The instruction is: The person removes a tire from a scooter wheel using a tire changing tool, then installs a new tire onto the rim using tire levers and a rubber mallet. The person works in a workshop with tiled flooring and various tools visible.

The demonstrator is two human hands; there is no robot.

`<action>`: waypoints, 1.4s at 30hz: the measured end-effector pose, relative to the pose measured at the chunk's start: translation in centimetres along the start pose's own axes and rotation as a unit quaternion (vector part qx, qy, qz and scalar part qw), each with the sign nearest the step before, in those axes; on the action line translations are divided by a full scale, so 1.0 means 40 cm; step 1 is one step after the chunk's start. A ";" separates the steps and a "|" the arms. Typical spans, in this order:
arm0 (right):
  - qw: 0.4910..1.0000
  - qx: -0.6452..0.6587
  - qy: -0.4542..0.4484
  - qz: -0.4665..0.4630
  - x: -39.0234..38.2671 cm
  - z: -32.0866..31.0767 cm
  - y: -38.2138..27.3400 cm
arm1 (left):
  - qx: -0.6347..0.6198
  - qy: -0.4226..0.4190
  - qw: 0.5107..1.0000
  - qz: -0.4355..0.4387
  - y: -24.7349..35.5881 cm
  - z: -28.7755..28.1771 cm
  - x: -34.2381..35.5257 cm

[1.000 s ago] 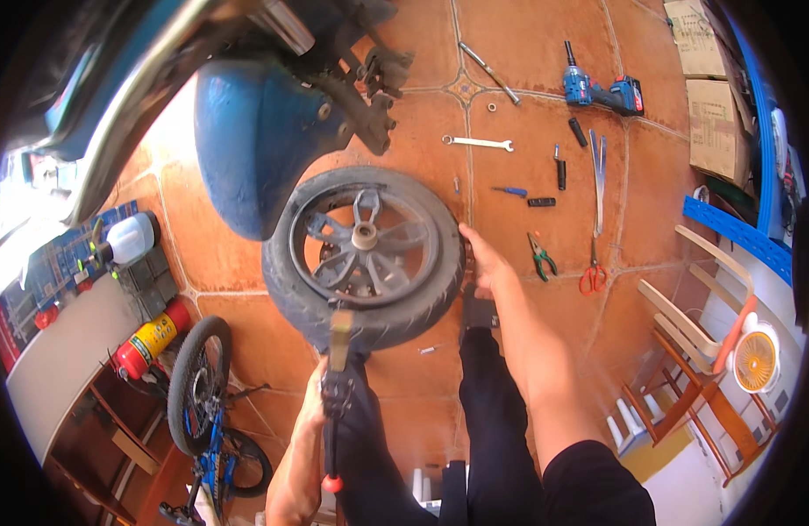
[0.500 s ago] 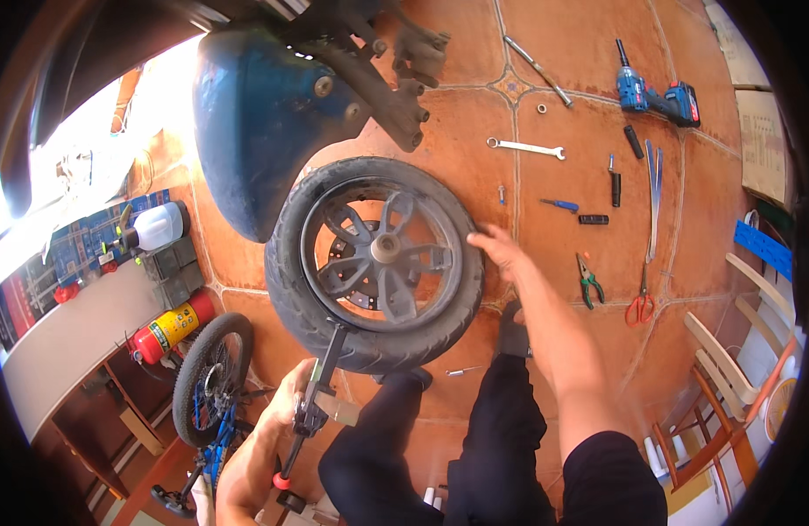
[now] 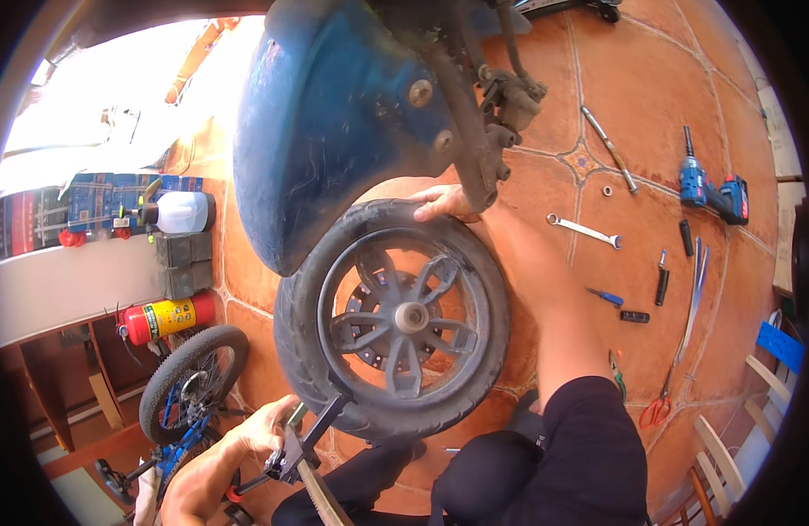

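A scooter wheel [image 3: 395, 373] with a spoked dark rim lies flat before me, its black tyre [image 3: 495, 351] around it and a perforated brake disc showing through the spokes. My right hand [image 3: 445, 203] reaches across to the tyre's far edge, its fingers curled over the rubber. At the near left, my left hand [image 3: 268, 427] grips a black clamp-like tool [image 3: 290, 456] with a red-tipped handle. That tool's upper end meets the tyre and rim edge. A blue fender [image 3: 334, 114] and a fork leg [image 3: 474, 162] hang just beyond the wheel.
Tools lie on the tiled floor at right: a combination wrench [image 3: 586, 231], a blue impact driver [image 3: 713, 191], a metal bar [image 3: 609, 149], a screwdriver [image 3: 608, 297] and red-handled scissors [image 3: 656, 411]. A fire extinguisher [image 3: 163, 320] and a small bicycle wheel [image 3: 235, 351] stand at left.
My right hand has gone from the tyre's right side to its far edge. The view has shifted, and the spokes sit at a different angle. My left hand still holds the tool.
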State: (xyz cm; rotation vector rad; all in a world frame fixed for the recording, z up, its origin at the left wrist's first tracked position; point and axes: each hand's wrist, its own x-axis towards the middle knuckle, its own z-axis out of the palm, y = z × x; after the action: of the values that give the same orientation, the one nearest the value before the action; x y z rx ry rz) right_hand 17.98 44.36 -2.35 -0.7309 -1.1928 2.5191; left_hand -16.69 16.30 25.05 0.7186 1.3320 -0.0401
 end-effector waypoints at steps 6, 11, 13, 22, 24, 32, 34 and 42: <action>0.977 -0.157 0.065 -0.125 -0.012 0.032 0.028 | 0.059 -0.009 0.998 -0.013 -0.002 0.007 0.023; 0.962 -0.243 0.094 -0.086 0.001 0.066 0.011 | 0.013 -0.018 0.999 -0.034 -0.042 0.019 0.024; 0.983 -0.168 0.048 -0.059 -0.013 0.041 0.006 | -0.004 0.005 1.000 -0.017 -0.061 0.029 0.031; 0.985 -0.117 0.124 0.016 -0.211 -0.007 0.182 | -0.026 0.026 0.998 -0.058 -0.009 0.026 0.012; 0.962 -0.189 0.193 0.033 -0.210 -0.011 0.206 | -0.029 0.011 0.998 -0.054 -0.020 0.018 0.030; 0.923 -0.241 0.241 0.182 -0.183 0.050 0.072 | -0.046 0.009 0.999 -0.012 0.024 0.043 -0.009; 0.902 -0.306 0.248 0.177 -0.187 0.059 0.054 | -0.069 0.006 0.998 -0.008 -0.004 0.047 -0.014; 0.905 -0.092 0.337 -0.242 -0.498 0.406 -0.026 | 0.060 0.050 0.997 -0.023 0.094 0.089 -0.018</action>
State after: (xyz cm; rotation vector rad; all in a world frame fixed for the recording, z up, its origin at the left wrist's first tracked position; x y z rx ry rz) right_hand 25.92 25.91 13.74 -1.0729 -1.1615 1.5661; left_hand -12.22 17.23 27.59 0.7998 1.4504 -0.1222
